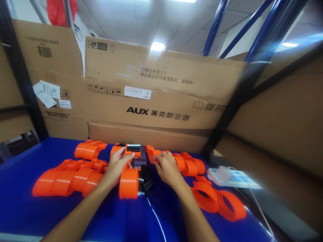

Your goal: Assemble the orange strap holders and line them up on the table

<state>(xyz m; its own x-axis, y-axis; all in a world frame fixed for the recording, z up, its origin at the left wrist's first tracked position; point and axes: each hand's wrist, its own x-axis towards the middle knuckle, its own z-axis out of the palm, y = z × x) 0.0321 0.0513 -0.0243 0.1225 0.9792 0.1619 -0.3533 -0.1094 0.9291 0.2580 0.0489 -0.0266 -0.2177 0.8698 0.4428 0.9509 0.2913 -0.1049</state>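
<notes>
My left hand (118, 165) grips an orange plastic part (136, 154) with its thumb laid over the front; a dark strip with a pale, toothed-looking edge (133, 148) runs along its top. My right hand (167, 167) is closed, fingers bent and thumb drawn in, beside an orange curved piece (150, 154). Whatever its fingertips hold, if anything, is hidden. Between the hands lies a dark phone-like device (142, 157). Nearer to me stands an orange ring (128, 184), with a black object (146, 181) and a white cable (158, 220) beside it.
Several orange rings (64, 181) line the left of the blue table (106, 222), with more (190, 167) at the right and two rings (230, 205) nearer. A white power strip (234, 178) sits at the right edge. A cardboard wall (108, 111) closes off the back, between dark posts.
</notes>
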